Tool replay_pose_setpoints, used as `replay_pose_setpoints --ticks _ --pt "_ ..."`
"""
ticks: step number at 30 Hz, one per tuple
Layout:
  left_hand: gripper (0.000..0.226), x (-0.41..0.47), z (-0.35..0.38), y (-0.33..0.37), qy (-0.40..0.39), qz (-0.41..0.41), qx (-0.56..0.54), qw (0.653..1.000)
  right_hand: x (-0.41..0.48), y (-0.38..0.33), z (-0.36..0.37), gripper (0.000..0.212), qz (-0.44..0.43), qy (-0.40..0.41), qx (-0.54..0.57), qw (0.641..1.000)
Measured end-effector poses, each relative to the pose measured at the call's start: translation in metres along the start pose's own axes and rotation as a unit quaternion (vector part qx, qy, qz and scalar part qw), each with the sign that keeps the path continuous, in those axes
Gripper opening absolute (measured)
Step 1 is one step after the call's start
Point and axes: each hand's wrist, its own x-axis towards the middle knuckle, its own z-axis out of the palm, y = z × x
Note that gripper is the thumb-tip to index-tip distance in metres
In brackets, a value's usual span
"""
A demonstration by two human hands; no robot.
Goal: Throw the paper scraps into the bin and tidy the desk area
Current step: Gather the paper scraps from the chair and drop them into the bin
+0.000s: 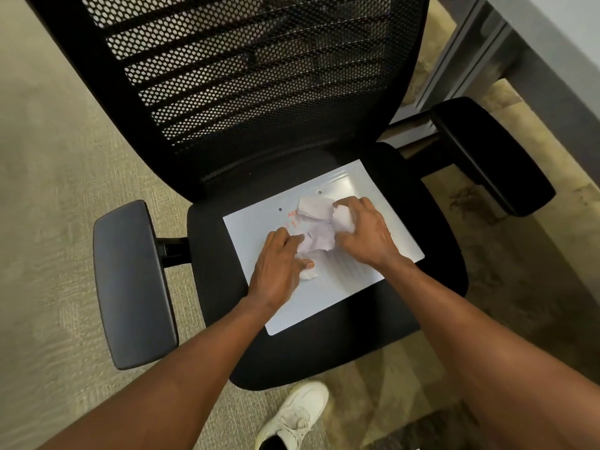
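Note:
Several crumpled white paper scraps point(316, 237) lie bunched on a flat white sheet point(354, 186) that rests on the black seat of an office chair point(422, 306). My left hand point(276, 271) presses on the near left side of the pile, fingers curled around scraps, with one small scrap point(307, 275) under its thumb. My right hand point(363, 235) cups the right side and grips a crumpled ball point(343, 219). Faint red writing point(292, 216) shows on the sheet beside the scraps. No bin is in view.
The chair's mesh backrest point(253, 76) rises behind the seat, with armrests at the left point(133, 284) and right point(493, 154). A grey desk edge and panel point(535, 60) stand at the upper right. Beige carpet point(48, 190) surrounds the chair; a white shoe point(295, 414) is below.

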Motion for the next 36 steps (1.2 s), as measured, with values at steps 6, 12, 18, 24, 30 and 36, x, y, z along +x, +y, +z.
replay_pose_setpoints --ticks 6,12,18,24,30,36 --pt "0.047 0.002 0.001 -0.003 -0.006 0.000 -0.018 1.000 0.002 0.003 -0.003 0.063 0.011 -0.012 0.058 0.998" --pt "0.046 0.002 -0.002 -0.003 -0.001 0.012 -0.014 1.000 0.012 -0.013 0.006 0.098 -0.052 -0.045 -0.110 0.992" --pt "0.043 0.003 -0.005 -0.001 -0.012 0.015 -0.003 1.000 0.020 -0.028 0.008 0.091 -0.070 -0.071 -0.231 0.968" --pt "0.038 0.000 -0.005 0.004 -0.012 0.005 0.000 1.000 0.008 -0.032 0.010 0.058 -0.069 -0.034 -0.231 0.970" --pt "0.032 -0.004 -0.003 0.012 0.006 -0.051 -0.043 0.998 -0.015 -0.020 0.014 0.028 -0.047 0.011 -0.135 0.990" --pt "0.024 -0.019 0.008 0.024 0.029 -0.079 -0.075 0.994 -0.048 0.006 0.007 0.019 0.025 0.083 -0.032 0.996"
